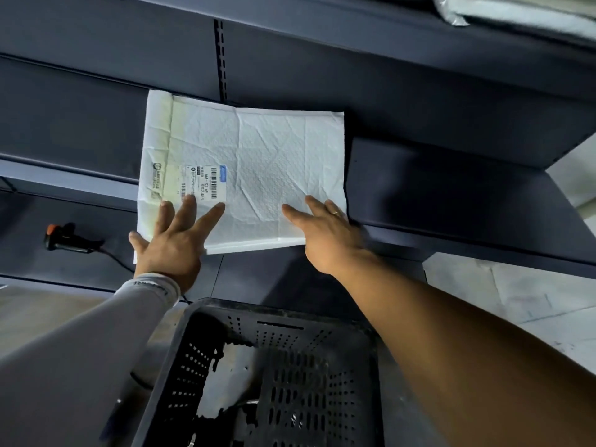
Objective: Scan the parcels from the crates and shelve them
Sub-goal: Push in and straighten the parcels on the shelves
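floor (548,304): pale, scuffed, at right | slotted upright (220,59): dark, behind shelving | ring (336,213): gold band

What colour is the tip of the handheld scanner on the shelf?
Orange, on the black scanner, head view.

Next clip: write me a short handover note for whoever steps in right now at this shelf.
Left hand and right hand: both flat, fingers straight, pressing on the white parcel.
Parcel lies label-up on the dark shelf, near edge overhanging.
Scanner lies on the shelf to the left, unheld.
Black crate below looks emptied.
Left: push the parcel fully in; check for further crates.
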